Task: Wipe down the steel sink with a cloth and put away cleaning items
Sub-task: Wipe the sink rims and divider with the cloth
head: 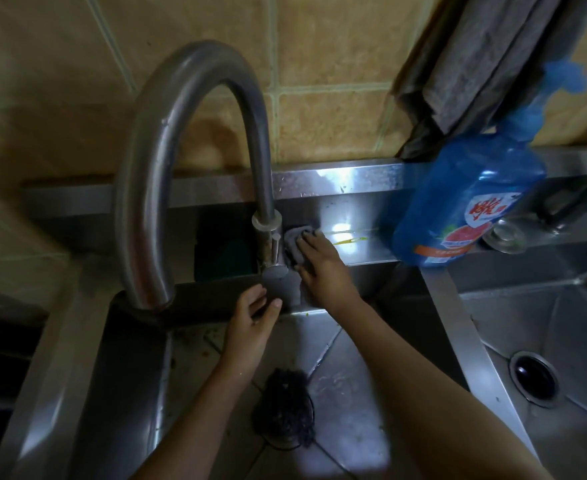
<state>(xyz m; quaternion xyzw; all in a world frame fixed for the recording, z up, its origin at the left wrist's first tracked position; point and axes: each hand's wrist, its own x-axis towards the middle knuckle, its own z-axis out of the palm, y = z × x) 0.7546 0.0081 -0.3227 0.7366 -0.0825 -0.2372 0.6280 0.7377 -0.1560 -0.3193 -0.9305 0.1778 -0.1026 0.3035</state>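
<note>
Steel sink (340,393) fills the lower frame. Faucet (198,64) arches at centre left, and a blue detergent bottle (465,202) stands at the right. At centre, the right hand (319,268) presses a grey cloth (293,242) onto the ledge beside the faucet base, fingers together and flat. Left hand (254,320) sits just below the faucet lever (275,273), fingers loosely curved; whether it grips cannot be told. Black scrubber (285,410) lies at lower centre.

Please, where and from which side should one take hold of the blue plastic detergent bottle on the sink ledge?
Probably the narrow neck under the pump of the blue plastic detergent bottle, coming from the front: its body is wide, and the tiled wall and hanging grey cloths close off the back.
</note>
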